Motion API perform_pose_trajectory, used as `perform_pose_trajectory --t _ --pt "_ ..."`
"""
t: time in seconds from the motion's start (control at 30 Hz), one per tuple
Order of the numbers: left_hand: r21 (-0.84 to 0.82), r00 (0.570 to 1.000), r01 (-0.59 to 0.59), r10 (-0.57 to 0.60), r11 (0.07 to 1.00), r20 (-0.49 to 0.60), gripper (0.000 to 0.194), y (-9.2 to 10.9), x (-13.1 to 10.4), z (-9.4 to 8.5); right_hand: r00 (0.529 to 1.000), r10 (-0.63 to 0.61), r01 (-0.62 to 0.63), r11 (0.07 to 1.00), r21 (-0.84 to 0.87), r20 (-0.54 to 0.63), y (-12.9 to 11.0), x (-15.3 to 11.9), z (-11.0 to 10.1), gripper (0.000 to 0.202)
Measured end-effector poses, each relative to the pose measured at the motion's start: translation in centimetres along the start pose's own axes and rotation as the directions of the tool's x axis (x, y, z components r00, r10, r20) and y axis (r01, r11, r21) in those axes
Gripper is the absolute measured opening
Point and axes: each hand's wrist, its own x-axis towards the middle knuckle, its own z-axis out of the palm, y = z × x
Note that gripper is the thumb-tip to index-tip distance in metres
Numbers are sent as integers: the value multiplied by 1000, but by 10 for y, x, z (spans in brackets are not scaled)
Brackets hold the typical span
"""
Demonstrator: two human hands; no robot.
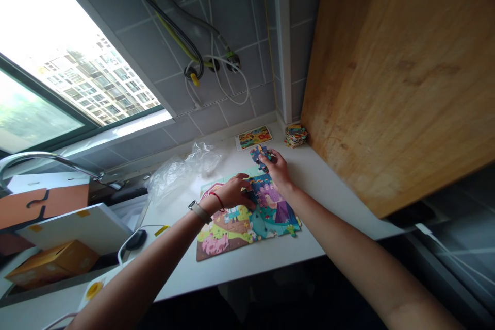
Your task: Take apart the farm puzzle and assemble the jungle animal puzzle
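Observation:
A partly assembled jigsaw puzzle point(234, 227) with colourful animal pictures lies flat on the white countertop point(185, 273). Over its upper middle is my left hand point(234, 192), thumb and fingers apart, the fingertips close to or touching the pieces. A wristwatch and a red cord circle that wrist. Just beyond the puzzle's far right edge, my right hand point(277, 169) grips a small stack of dark blue puzzle pieces point(258, 155) between thumb and fingers. One green piece point(291, 230) juts over the puzzle's lower right part. My left hand hides some of the puzzle's middle.
A picture card point(254, 137) and a pile of puzzle pieces point(296, 135) lie at the back. Crumpled clear plastic point(185, 167) is on the left, near the faucet point(58, 157) and boxes point(52, 263). A large wooden board point(394, 77) stands at right.

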Motion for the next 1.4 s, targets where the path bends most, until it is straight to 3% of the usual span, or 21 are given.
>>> perform_pose_trajectory --t 0.27,0.43,0.63,0.7,0.83,1.1,1.4 --pt "182 999 -16 9 983 44 61 0 33 0 1000 14 -15 999 44 7 1 0 1 51" --pt "158 999 39 -42 987 15 74 -6 42 -1 999 35 -35 996 81 1 -4 -2 2 53" --pt "133 999 5 -9 991 30 92 -3 44 -4 986 164 -163 972 167 2 -11 -1 0 51" --pt "139 998 -26 18 990 60 86 1 46 -5 984 180 -178 969 173 7 -12 1 -2 49" --pt "150 995 -30 15 988 100 58 7 52 -8 980 201 -198 963 182 3 -11 3 -3 49" --pt "180 997 -29 16 983 71 75 10 61 -10 980 200 -200 962 188 18 -16 0 -2 51" --pt "243 994 25 -50 970 98 76 15 75 -9 983 185 -179 970 163 -17 -16 5 -4 50"
